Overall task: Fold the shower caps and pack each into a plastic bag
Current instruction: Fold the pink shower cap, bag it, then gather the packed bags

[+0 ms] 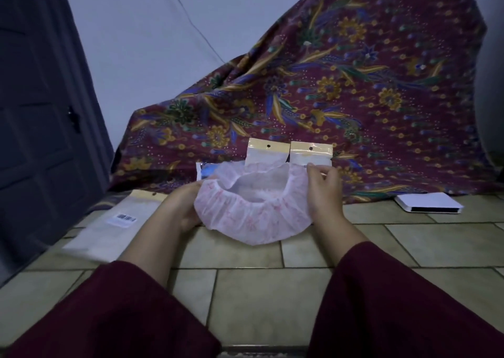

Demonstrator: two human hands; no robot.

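Seemingly early on, both hands, left (188,207) and right (324,191), grip the unfolded shower cap (253,210); behind it two packets (268,153) stand, apparently packed.

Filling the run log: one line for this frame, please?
stage: cap open, unfolded | left hand: grips shower cap rim | right hand: pinches rim | empty plastic bag: floor, left

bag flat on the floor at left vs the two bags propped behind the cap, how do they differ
The flat bag lies on the tiles, barcode label showing; the two propped bags stand against the patterned cloth. The flat bag is in full view; the shower cap hides the propped bags' lower parts. All have yellow header strips with a hang hole.
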